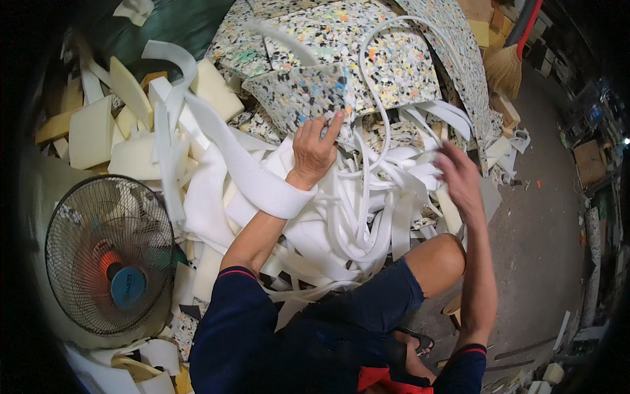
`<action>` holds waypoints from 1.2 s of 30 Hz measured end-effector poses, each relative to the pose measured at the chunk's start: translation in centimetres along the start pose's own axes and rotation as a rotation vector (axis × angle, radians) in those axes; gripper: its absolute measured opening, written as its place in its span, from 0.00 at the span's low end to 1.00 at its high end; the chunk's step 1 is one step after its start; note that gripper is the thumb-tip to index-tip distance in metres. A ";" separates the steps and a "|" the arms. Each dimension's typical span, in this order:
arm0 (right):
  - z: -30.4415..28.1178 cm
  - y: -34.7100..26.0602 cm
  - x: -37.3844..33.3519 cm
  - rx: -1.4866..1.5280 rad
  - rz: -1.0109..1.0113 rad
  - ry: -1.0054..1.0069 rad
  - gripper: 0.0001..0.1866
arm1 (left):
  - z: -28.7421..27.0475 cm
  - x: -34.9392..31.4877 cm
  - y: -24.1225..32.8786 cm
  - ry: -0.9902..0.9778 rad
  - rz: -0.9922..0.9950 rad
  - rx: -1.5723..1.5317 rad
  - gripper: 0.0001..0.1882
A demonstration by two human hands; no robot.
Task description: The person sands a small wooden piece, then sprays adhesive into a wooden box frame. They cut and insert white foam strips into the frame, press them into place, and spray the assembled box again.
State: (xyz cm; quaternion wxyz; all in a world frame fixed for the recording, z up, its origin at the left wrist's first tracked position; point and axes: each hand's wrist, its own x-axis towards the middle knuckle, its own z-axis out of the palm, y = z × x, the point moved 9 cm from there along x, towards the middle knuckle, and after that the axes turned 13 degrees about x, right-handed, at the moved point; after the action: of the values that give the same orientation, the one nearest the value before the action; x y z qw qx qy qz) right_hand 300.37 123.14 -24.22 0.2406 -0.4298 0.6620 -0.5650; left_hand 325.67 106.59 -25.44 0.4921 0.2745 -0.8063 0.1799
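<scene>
The left hand (315,150), at the centre of the frame, grips the lower edge of a speckled rebonded-foam slab (298,92), fingers curled over the edge and thumb beneath. The slab lies tilted on a heap of the same multicoloured foam (387,59) in the upper centre of the frame. A wide white foam strip (259,180) drapes across the left wrist.

The right hand (459,180), right of centre, is blurred. Its fingers appear spread over the tangle of thin white foam strips (367,210); whether it grasps any strip cannot be told.

Handling judgement:
- The speckled slab looks light for its bulk and moderately stiff. It should hold its shape when lifted by one edge but may sag or tear if pulled hard at a corner. Take hold along a thick edge, as the left hand does, not at a crumbling corner.
- The surface appears rough and grippy; slipping is unlikely.
- The white strips look very soft, limp and light. They are interlaced, so a pull on one is likely to drag others. Grasp a strip near its free end or gather several as a bundle.

Cream foam offcuts (92,131) lie at upper left. A standing fan (108,256) is at lower left, a broom (505,65) at upper right, above the concrete floor (545,249).
</scene>
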 end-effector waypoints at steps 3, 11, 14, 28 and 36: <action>9.0 -4.6 2.9 -0.145 -0.158 -0.146 0.55 | -0.5 -0.6 1.1 -0.050 0.047 -0.009 0.34; 18.8 -11.6 7.1 -0.115 -0.341 -0.225 0.15 | -4.3 -3.1 2.4 0.083 -0.148 -0.203 0.23; 19.1 -19.7 5.4 -0.187 -0.716 -0.203 0.13 | -4.4 -6.3 3.6 -0.124 -0.239 -0.158 0.28; -18.8 -30.5 -11.2 -0.347 -0.728 0.155 0.13 | 2.7 -13.3 -8.8 -0.479 -0.819 -0.585 0.37; -28.1 -1.9 -21.2 0.436 -0.331 0.657 0.13 | -3.3 -1.7 13.3 -0.379 -0.873 -1.562 0.32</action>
State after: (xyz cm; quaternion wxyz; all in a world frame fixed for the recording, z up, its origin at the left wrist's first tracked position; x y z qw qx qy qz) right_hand 289.26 156.24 -19.06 0.0085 -0.2664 0.4906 -0.8296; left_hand 320.33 119.35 -25.74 0.4218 0.1690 -0.5904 -0.6671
